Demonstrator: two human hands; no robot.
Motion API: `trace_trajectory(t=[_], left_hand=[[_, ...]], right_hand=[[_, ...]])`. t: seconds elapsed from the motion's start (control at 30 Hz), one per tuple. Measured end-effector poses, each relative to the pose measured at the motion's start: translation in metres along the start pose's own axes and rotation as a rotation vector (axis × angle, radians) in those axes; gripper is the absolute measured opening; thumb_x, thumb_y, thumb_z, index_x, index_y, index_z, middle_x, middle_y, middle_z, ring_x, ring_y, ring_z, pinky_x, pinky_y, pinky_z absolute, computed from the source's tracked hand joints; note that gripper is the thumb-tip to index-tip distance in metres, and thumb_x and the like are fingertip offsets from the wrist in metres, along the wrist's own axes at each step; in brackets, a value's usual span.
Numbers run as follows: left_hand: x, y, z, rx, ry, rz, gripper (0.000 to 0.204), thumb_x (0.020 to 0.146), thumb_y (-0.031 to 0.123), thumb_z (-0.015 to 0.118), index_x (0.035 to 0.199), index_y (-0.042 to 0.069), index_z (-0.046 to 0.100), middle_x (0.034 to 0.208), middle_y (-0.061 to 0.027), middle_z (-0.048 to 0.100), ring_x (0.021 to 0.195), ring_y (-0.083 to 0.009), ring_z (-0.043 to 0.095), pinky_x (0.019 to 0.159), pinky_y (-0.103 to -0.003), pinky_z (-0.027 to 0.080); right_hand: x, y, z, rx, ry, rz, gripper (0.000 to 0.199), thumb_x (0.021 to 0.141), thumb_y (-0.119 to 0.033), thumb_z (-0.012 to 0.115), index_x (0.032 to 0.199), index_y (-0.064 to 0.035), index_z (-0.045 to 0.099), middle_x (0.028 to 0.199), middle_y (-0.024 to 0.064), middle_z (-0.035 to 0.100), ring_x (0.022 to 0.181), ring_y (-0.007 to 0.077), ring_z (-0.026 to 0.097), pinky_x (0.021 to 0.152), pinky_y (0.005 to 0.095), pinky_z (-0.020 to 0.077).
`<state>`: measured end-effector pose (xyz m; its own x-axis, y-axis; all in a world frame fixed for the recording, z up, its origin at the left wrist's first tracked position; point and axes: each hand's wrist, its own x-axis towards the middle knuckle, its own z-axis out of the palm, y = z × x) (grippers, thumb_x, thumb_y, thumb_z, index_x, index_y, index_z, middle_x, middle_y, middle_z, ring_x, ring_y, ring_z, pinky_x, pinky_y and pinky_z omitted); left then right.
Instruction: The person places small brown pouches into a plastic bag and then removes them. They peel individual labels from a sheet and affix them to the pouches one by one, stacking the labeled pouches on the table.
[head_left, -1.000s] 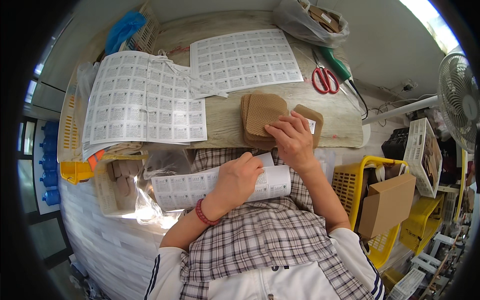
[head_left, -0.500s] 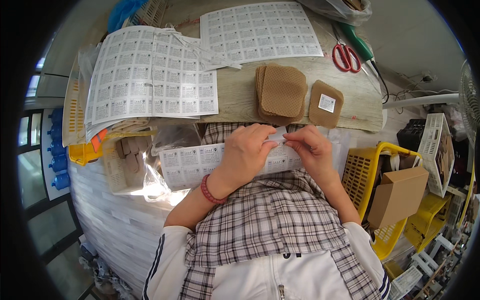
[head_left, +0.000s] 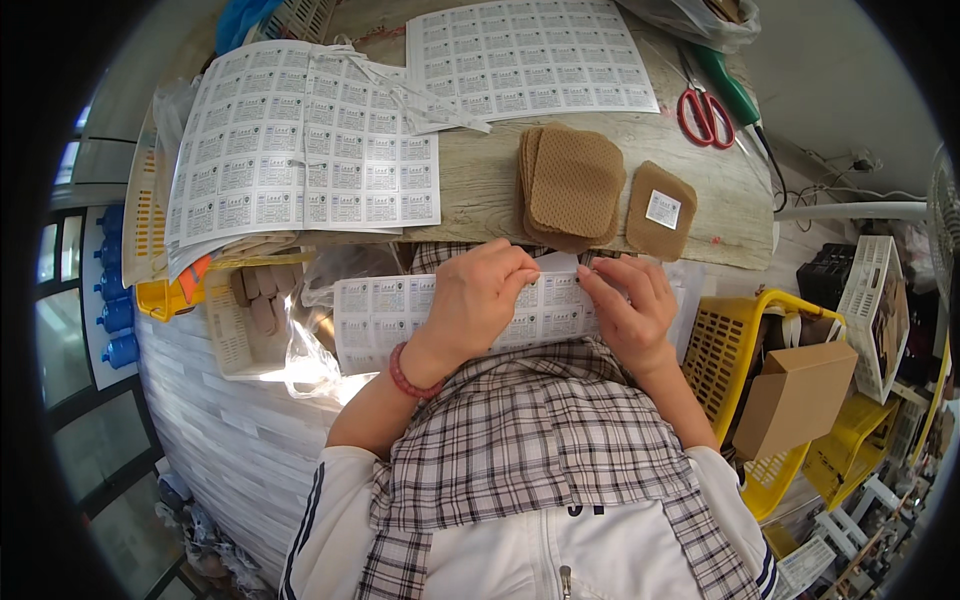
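A strip of white printed label sheet (head_left: 385,312) lies across my lap, just below the table edge. My left hand (head_left: 478,295) is closed with thumb and forefinger on the strip's upper edge. At the strip's right part, my right hand (head_left: 632,305) pinches the same edge, its fingers curled. A small pale piece of paper (head_left: 558,262) shows between the two hands; whether it is joined to the strip I cannot tell. Beyond them on the table stand a stack of brown textured pads (head_left: 575,185) and a single brown pad (head_left: 640,235) bearing a white square label (head_left: 663,208).
More label sheets (head_left: 250,150) cover the table's left side, with another pile (head_left: 530,60) at the back. Red-handled scissors (head_left: 706,118) and a green-handled tool (head_left: 725,85) lie back right. A yellow crate (head_left: 722,350) with a cardboard box (head_left: 800,395) stands at my right.
My hands have moved apart a little, leaving a wider gap over the strip. The strip has shifted slightly to the right, and the view has tilted a bit.
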<state>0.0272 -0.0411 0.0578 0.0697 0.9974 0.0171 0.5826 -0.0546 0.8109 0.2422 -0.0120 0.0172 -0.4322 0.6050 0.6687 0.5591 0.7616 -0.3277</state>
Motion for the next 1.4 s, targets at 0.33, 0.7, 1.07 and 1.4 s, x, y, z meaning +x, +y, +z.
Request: trace_trajectory(t=[0.33,0.7,1.07,1.4], left_hand=[[0.007,0.002,-0.001,-0.032,-0.015,-0.017,0.007,0.087,0.006,0.066,0.088,0.0,0.07,0.077,-0.009,0.063,0.066,-0.0205,0.061,0.061,-0.031,0.046],[0.033,0.001,-0.008,0.247,-0.058,0.182,0.005,0.084,0.003,0.062,0.083,0.0,0.066,0.092,-0.012,0.067,0.09,-0.0279,0.064,0.078,-0.038,0.049],[0.049,-0.009,0.025,0.273,-0.003,0.46,0.009,0.084,0.001,0.055,0.089,-0.006,0.06,0.127,-0.0251,0.059,0.127,-0.0416,0.052,0.11,-0.052,0.039],[0.05,-0.013,0.027,0.259,-0.004,0.447,0.011,0.082,0.001,0.054,0.087,-0.007,0.06,0.126,-0.0264,0.059,0.125,-0.0413,0.053,0.108,-0.052,0.041]], right_hand=[[-0.001,0.002,0.002,0.028,0.043,-0.065,0.026,0.066,-0.004,0.072,0.092,-0.0079,0.074,0.101,0.0046,0.066,0.089,0.0224,0.064,0.081,0.037,0.0557],[0.02,0.0,-0.02,0.895,0.229,0.69,0.005,0.091,-0.004,0.067,0.095,-0.0031,0.063,0.096,0.0035,0.062,0.087,0.0118,0.058,0.083,0.0273,0.0484],[0.061,0.07,0.05,0.766,-0.022,0.916,0.006,0.096,-0.007,0.063,0.097,-0.001,0.063,0.084,-0.0018,0.061,0.075,0.0056,0.052,0.069,0.0212,0.0444],[0.062,0.076,0.052,0.772,-0.066,0.978,0.007,0.096,-0.007,0.063,0.096,0.0006,0.063,0.084,-0.0009,0.062,0.076,0.0058,0.052,0.069,0.0213,0.0441]])
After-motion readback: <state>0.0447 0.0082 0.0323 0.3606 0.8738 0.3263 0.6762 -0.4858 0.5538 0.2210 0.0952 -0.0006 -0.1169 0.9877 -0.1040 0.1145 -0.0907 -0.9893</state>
